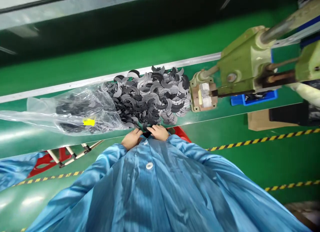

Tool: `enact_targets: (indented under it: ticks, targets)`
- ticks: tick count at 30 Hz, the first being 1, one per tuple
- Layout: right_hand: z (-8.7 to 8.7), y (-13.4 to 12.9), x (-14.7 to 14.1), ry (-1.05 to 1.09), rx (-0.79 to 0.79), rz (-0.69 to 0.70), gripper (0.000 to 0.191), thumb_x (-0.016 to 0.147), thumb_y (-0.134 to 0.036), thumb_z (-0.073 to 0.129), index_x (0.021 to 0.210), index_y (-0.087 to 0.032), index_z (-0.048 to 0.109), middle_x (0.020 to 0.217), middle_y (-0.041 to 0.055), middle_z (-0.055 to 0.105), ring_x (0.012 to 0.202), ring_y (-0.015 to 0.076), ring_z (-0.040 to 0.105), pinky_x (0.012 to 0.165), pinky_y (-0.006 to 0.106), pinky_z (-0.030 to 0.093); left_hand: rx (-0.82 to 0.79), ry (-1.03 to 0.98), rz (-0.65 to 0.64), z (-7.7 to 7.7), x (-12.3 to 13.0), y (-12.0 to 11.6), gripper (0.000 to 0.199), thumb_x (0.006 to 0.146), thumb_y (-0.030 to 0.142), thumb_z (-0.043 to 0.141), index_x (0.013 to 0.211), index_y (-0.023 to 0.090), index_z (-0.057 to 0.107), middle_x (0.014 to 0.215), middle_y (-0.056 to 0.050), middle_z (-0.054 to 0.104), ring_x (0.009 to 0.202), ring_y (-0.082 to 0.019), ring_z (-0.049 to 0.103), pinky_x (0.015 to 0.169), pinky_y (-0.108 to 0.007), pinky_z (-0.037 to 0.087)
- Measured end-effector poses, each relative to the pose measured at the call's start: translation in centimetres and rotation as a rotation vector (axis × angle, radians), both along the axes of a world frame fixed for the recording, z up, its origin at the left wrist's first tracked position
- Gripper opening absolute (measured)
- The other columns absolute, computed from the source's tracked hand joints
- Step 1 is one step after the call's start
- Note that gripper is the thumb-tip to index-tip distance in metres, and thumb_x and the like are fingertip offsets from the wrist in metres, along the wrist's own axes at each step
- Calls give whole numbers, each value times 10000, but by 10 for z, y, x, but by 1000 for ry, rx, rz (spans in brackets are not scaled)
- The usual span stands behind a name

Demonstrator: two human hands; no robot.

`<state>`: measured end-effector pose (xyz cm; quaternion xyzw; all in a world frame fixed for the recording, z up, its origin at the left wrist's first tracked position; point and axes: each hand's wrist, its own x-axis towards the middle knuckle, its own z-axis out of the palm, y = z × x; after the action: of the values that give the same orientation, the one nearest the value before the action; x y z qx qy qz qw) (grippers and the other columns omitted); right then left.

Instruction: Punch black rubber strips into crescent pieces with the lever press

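My left hand (132, 139) and my right hand (159, 132) are close together at the near edge of the bench, in front of my blue coat. The fingers of both are curled in around a small dark piece (147, 134) between them. Its shape is mostly hidden by fingers and coat. Just beyond my fingertips spreads a big heap of flat crescent-shaped pieces (147, 95), grey and black. Left of the heap lies a clear plastic bag (42, 108) with more dark pieces inside, its mouth towards the heap.
At the heap's right stands a green hand press (240, 65) over a metal fixture block (205, 96). Behind it is a blue bin (260, 98) with dark parts. A cardboard box (257, 120) sits lower right. Below the bench show a red stool (182, 133) and, at left, a person's blue sleeve (17, 167).
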<state>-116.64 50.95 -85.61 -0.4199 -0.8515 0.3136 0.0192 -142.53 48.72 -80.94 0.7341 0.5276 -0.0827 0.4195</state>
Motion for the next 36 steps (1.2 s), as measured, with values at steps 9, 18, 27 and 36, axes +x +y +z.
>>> enact_targets:
  ticks: [9,18,27,36]
  targets:
    - [-8,-2,-5,-181,82,57,471,1114,-293,357,1487,-149,607,1231,184,672,1120,272,572,965,437,449,459,-16,-315,-49,28,9,406,1050,169,569,1446,185,656,1462,-215,632,1272,-343,671,1058,-501,571]
    - [3,-9,3,-91,114,6,318,1086,-281,481,1290,-212,716,1185,131,693,1098,239,576,984,410,489,455,-174,-266,-53,2,23,485,1074,318,560,1526,152,617,1493,-236,633,1355,-383,632,1177,-530,517]
    - [28,-5,23,207,187,-661,328,1088,-401,490,1268,-232,707,1201,127,677,1113,238,636,1041,420,567,495,-113,-199,-51,13,28,503,1051,161,461,1521,134,638,1373,-245,686,1284,-382,672,1144,-536,546]
    - [14,91,92,667,53,-1424,341,1059,-544,466,1207,-244,536,899,-23,590,706,86,595,624,209,562,491,-304,54,-26,41,37,377,1114,296,439,1426,164,604,1334,-206,673,1284,-321,686,1134,-459,561]
